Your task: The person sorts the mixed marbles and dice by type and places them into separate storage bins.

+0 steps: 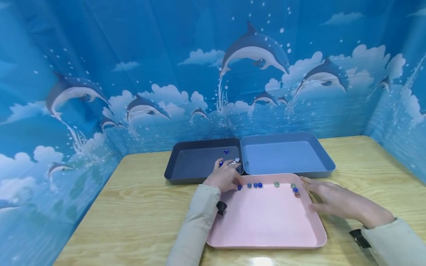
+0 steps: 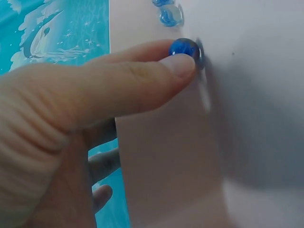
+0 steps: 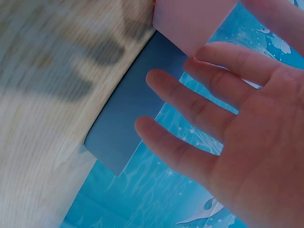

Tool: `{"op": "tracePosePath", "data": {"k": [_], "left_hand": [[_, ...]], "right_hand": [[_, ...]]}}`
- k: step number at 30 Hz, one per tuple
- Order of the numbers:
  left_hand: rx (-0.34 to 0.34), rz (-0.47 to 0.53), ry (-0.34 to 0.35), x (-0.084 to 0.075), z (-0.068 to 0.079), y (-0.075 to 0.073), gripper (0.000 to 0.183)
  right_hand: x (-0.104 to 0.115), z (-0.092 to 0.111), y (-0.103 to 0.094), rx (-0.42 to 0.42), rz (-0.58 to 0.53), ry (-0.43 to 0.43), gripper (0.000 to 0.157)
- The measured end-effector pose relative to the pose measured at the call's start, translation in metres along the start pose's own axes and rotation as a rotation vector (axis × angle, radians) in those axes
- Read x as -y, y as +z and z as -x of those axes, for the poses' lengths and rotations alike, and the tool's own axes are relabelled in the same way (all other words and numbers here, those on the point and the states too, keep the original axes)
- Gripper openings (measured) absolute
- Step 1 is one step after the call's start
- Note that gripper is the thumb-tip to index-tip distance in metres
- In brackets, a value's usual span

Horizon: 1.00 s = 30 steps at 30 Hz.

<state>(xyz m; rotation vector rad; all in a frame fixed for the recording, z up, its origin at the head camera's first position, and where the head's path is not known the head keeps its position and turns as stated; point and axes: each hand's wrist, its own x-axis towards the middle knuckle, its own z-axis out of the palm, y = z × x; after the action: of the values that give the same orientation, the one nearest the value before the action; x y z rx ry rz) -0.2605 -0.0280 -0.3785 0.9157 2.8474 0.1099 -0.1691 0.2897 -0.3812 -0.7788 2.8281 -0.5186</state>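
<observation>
At the far left corner of the pink tray, my left hand has its thumb and index finger pinched on a dark blue glass marble. Its other fingers reach over the rim toward the dark grey tray. Along the pink tray's back wall sit several blue marbles and a green marble. A green, a blue and a reddish-brown marble cluster in the far right corner. My right hand is beside that corner at the right rim, fingers extended and spread, holding nothing.
Behind stands the dark grey tray, with blue dice and black-and-white pieces in it. The blue-grey tray adjoins it on the right and holds one clear marble. A dolphin-print curtain encloses the wooden table.
</observation>
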Motion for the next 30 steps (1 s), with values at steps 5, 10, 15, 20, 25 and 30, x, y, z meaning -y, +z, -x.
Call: {"op": "tracePosePath", "data": {"k": [5,10,15,20,25,30], "left_hand": [[0.006,-0.016,0.014,0.0005,-0.0012,0.0011,0.018],[0.028,0.002,0.007,-0.0013,-0.0031,0.004,0.021],[0.044,0.003,-0.006,-0.004,-0.0041,0.0051,0.021],[0.05,0.015,-0.009,-0.0055,-0.005,0.0057,0.021],[0.048,0.018,-0.004,-0.0034,-0.0062,0.0068,0.021],[0.045,0.014,-0.01,-0.0004,-0.0057,0.0071,0.021]], "right_hand": [[0.0,0.0004,-0.0004,-0.012,-0.003,-0.013,0.07],[-0.0001,0.0013,-0.0009,0.006,-0.019,0.01,0.069],[0.0001,0.0023,-0.0015,0.024,-0.033,0.032,0.07],[-0.0003,0.0038,-0.0018,0.025,-0.041,0.034,0.069],[-0.0003,0.0037,-0.0017,0.014,-0.029,0.015,0.068],[0.0009,0.0012,-0.0013,0.002,-0.02,-0.007,0.068]]}}
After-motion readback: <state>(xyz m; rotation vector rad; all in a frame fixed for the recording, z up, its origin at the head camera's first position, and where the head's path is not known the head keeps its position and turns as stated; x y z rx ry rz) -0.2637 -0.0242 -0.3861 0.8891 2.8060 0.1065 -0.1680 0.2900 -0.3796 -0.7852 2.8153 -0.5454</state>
